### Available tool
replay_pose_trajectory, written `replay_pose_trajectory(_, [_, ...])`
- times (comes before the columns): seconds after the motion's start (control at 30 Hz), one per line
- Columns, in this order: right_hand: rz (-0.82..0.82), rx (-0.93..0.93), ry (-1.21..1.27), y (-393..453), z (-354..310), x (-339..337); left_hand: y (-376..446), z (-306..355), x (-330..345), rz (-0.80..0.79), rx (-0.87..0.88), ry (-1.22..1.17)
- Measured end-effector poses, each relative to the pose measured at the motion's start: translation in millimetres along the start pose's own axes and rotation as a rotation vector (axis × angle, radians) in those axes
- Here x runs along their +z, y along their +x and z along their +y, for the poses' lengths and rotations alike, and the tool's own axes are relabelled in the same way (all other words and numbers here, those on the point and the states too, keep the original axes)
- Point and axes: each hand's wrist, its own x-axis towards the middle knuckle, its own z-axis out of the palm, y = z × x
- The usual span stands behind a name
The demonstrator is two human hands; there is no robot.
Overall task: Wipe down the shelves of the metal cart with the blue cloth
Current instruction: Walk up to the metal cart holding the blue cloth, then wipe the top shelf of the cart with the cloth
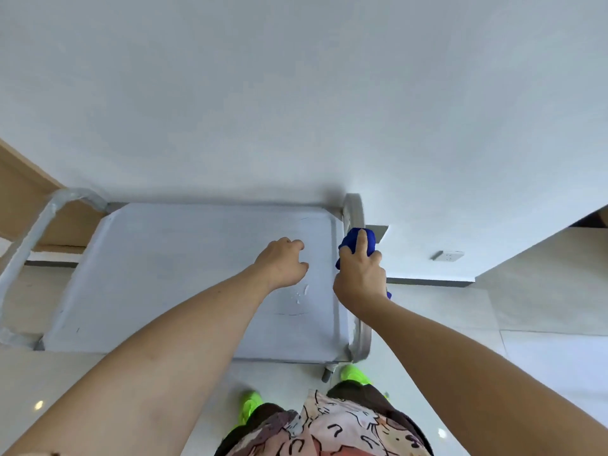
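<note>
The metal cart's top shelf (158, 268) is a grey tray seen from above, pushed against a white wall. My right hand (360, 274) grips the bunched blue cloth (353, 240) and presses it against the cart's right handle bar (357, 212), index finger stretched along the cloth. My left hand (283, 263) hovers over the right part of the top shelf with fingers curled and nothing in it. A small wet patch (301, 294) glistens on the shelf just below that hand. The lower shelves are hidden under the top one.
The left handle bar (29, 245) is wrapped in plastic film. A wooden piece of furniture (19, 199) stands at the far left. A wall socket (449, 255) sits right of the cart. My feet in green shoes (353, 373) stand on the tiled floor by a caster (326, 375).
</note>
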Motion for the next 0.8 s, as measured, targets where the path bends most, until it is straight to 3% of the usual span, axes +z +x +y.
replay_pose_trajectory(0.23, [0.174,0.136,0.055,-34,-18,1,-22,-50,-10,-0.031,0.137,0.040])
replay_pose_trajectory(0.43, [0.209,0.054,0.127,-55,-50,4,-37,-92,-23,-0.045,0.117,0.039])
replay_pose_trajectory(0.63, [0.128,-0.029,0.182,-66,-81,19,-39,-110,-30,-0.013,0.084,-0.003])
replay_pose_trajectory(0.8, [0.032,0.008,0.181,-67,-89,41,-36,-118,-20,-0.047,0.042,0.007])
